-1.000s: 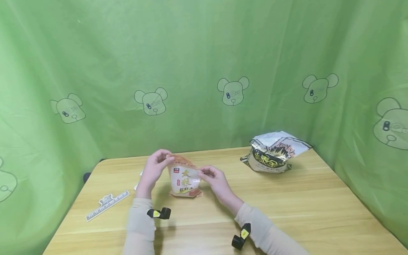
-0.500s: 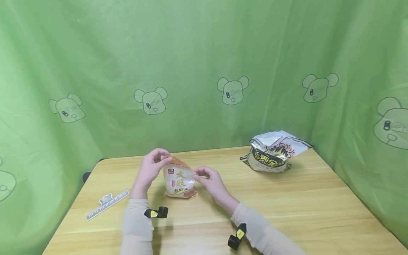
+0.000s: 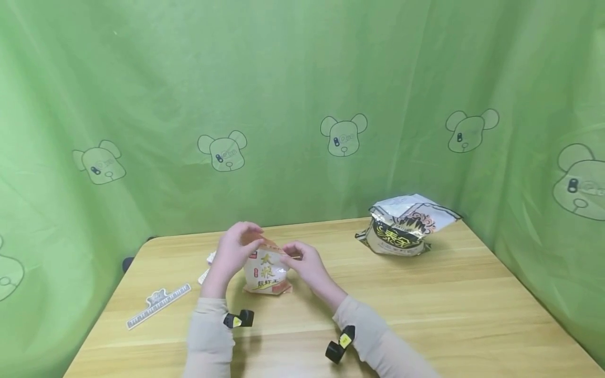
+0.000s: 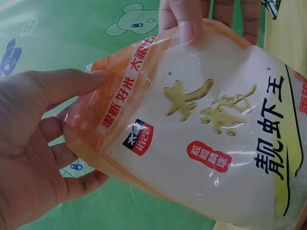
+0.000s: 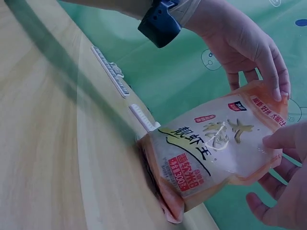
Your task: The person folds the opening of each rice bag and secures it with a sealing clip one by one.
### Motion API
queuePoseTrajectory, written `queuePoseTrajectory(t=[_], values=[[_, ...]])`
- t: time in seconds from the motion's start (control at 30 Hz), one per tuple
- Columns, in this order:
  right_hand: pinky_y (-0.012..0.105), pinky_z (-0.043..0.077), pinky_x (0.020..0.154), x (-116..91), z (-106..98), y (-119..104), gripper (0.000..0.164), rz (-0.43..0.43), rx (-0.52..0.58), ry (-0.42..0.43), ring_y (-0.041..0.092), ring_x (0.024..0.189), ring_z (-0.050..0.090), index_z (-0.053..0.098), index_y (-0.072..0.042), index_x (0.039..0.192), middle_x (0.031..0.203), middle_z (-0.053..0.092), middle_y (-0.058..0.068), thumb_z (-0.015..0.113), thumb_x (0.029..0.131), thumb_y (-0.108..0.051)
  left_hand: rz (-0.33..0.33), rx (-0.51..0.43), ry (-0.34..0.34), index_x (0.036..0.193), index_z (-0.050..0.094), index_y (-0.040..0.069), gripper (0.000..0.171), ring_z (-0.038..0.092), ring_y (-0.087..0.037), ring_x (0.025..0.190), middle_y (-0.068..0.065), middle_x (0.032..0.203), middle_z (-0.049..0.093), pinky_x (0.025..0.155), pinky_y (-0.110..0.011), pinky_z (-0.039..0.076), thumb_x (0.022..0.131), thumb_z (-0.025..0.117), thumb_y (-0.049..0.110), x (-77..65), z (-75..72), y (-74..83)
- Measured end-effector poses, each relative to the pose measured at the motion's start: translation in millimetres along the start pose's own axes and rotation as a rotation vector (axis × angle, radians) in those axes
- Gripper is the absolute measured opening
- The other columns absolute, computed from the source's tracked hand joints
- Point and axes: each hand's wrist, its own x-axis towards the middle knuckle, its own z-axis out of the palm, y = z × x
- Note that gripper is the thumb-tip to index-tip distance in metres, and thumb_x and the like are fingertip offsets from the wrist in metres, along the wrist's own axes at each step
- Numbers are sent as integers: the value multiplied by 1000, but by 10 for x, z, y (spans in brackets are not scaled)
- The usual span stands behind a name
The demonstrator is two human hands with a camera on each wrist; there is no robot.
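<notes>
A small orange-and-white rice bag (image 3: 267, 273) stands upright on the table between my hands, with gold and black lettering on its front. My left hand (image 3: 233, 252) pinches the orange top of the bag, thumb on the front and fingers behind, as the left wrist view shows. My right hand (image 3: 304, 265) holds the bag's upper right edge, its thumb (image 5: 278, 139) pressed on the front face. In the right wrist view the bag's lower end (image 5: 165, 191) meets the tabletop.
A clip with a piano-key pattern (image 3: 159, 306) lies at the left of the wooden table (image 3: 425, 310). Another white clip (image 5: 141, 117) lies partly hidden behind my left hand in the head view. A larger gold-and-black bag (image 3: 398, 233) stands at the back right. Green curtains surround the table.
The rice bag has shifted slightly left. Over the last half second my left hand has moved right and my right hand slightly left, bringing them closer together at the bag's top.
</notes>
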Motion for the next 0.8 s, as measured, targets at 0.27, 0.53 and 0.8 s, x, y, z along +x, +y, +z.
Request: queuePoseTrajectory(t=[0.27,0.53,0.8], values=[[26,51,80,64,11,194,22,-54,-63,7,20,90,60,61,-7,101,98,65,9,64,80,-16,56,129,2,99,59,16,25,58,-14,91,2,97,61,86,-36,48,76,69,18,-9,57,39],[27,52,79,44,20,223,20,-66,-72,20,18,87,60,62,-8,99,96,65,8,65,79,-10,43,207,11,96,57,16,25,54,-17,93,1,97,59,86,-37,47,75,70,15,-16,79,63],[24,52,78,-31,8,36,22,-53,-43,22,28,91,60,60,0,101,98,64,18,61,80,-2,65,240,30,93,57,15,23,54,-17,91,0,95,59,84,-35,47,75,70,14,3,96,78]])
